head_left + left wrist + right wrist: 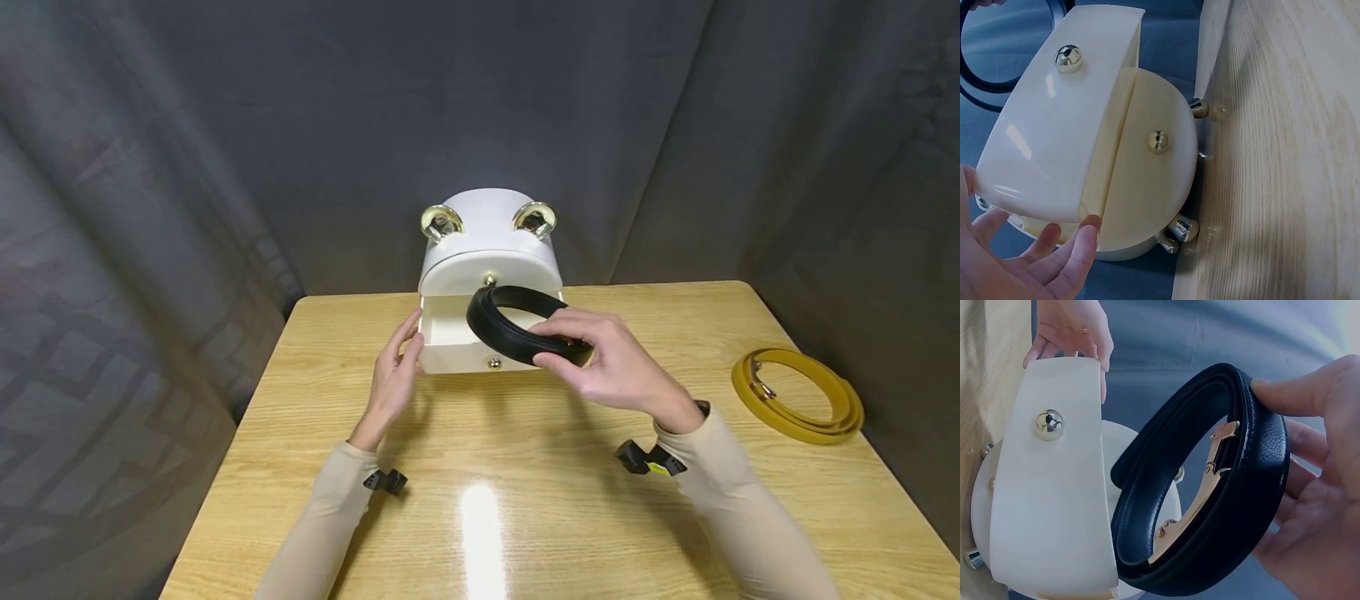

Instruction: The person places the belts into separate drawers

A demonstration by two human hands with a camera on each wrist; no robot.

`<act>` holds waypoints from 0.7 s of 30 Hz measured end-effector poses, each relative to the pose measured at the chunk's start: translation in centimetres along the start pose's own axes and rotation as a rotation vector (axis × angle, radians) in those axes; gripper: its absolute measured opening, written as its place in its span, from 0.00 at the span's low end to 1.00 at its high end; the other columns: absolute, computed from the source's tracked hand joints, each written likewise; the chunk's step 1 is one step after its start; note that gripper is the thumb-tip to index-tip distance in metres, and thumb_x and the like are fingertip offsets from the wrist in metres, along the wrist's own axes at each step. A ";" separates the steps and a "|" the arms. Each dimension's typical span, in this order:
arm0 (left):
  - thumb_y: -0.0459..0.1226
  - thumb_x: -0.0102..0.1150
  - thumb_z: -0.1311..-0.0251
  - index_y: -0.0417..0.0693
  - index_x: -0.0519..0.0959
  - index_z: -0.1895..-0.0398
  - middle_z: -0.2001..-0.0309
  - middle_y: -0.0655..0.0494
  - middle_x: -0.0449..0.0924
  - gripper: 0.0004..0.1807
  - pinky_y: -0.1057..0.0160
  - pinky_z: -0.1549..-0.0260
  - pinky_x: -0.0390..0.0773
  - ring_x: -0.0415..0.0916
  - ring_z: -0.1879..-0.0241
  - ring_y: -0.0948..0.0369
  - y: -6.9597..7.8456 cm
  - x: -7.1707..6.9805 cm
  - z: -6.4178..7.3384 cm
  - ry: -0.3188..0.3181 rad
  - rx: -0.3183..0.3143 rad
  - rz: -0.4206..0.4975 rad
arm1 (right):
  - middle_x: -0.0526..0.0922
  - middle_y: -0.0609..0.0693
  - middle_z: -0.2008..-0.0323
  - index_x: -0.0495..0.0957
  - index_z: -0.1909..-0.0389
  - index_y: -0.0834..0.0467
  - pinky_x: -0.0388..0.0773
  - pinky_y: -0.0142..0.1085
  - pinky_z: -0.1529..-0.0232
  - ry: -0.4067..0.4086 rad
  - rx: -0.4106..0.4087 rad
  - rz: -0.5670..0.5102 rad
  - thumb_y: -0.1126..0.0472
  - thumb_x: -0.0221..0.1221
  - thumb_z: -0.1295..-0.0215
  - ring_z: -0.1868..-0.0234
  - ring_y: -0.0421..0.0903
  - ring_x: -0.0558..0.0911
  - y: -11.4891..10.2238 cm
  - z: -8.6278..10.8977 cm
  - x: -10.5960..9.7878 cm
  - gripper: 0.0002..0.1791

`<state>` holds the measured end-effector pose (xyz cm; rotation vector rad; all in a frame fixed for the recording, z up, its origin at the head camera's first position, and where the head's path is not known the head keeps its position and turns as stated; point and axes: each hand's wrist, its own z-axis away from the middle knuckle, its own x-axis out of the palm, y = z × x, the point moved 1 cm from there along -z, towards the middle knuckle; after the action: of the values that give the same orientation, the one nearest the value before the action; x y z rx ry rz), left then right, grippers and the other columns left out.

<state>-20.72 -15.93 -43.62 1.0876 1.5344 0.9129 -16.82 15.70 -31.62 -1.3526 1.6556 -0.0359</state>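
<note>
A white round-topped box [487, 225] with gold fittings stands at the table's back edge, its lower drawer [450, 358] pulled out. My left hand [393, 371] lies against the drawer's left side, fingers fairly straight along it and fingertips at its edge in the left wrist view. Over the drawer's right part, my right hand [611, 358] grips a coiled black belt [498, 329] between thumb and fingers. The belt's gold-toned buckle [1194, 506] shows inside the coil in the right wrist view. The coil hides part of the drawer's inside.
A coiled mustard-yellow belt [847, 412] with a metal buckle lies on the right of the wooden table [562, 517]. A dark grey curtain [360, 150] hangs right behind the box. Small gold knobs stick out from the drawer front and the box face.
</note>
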 end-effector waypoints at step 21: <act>0.47 0.46 0.16 0.62 0.66 0.18 0.29 0.40 0.73 0.27 0.52 0.55 0.87 0.86 0.54 0.43 0.2 0.2 0.0 -0.007 -0.007 0.035 | 0.91 0.50 0.48 0.87 0.42 0.58 0.80 0.37 0.49 -0.085 0.082 -0.044 0.64 0.70 0.31 0.52 0.44 0.85 0.4 -1.7 0.9 0.17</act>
<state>-20.71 -15.72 -43.49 1.1142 1.5100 0.9366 -18.17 14.36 -31.50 -1.3109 1.5377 -0.0700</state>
